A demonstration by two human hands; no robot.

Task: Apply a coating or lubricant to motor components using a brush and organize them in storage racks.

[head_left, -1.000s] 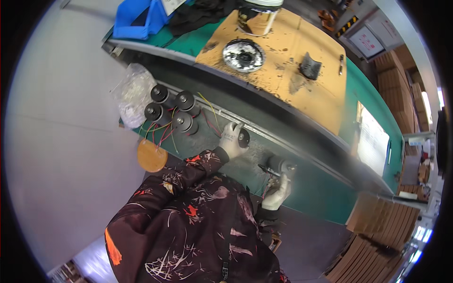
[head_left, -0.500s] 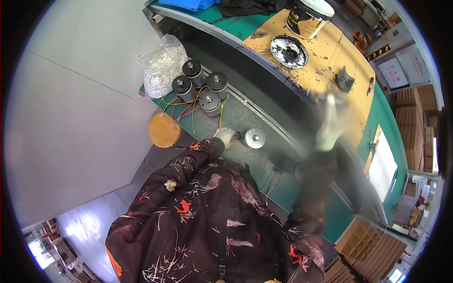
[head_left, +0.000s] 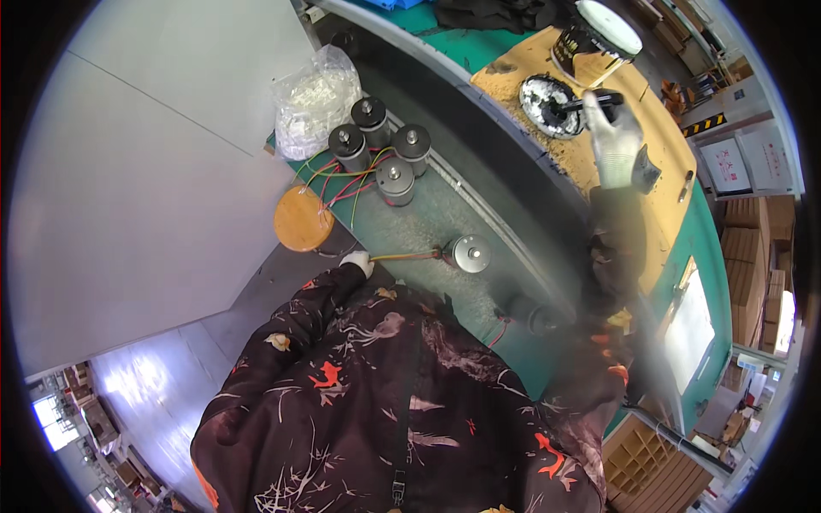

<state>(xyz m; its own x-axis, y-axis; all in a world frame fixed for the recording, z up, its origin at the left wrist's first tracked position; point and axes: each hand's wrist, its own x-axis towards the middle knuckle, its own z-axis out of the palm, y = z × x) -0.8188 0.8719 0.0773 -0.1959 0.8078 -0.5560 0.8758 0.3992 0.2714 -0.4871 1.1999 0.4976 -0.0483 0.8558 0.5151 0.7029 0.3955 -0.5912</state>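
My left hand, in a white glove, is closed on the coloured wires of a motor. They stretch straight from the silver-topped motor on the bench. Over the tan board at the far right, my white-gloved right hand grips a black-handled tool; I cannot make out its exact kind. The tool's end reaches the round lid, smeared with black and white stuff. Behind the lid stands a tub with dark smears. Several dark-topped motors with loose wires are grouped farther left.
A clear plastic bag of whitish pieces lies behind the motors, and a round wooden stool stands at the left. Another motor is partly hidden by my right sleeve. A curved grey piece and a clipboard lie right.
My left hand has drawn away from the silver-topped motor, pulling its wires straight. The right hand has moved farther out to the lid and now holds the black-handled tool.
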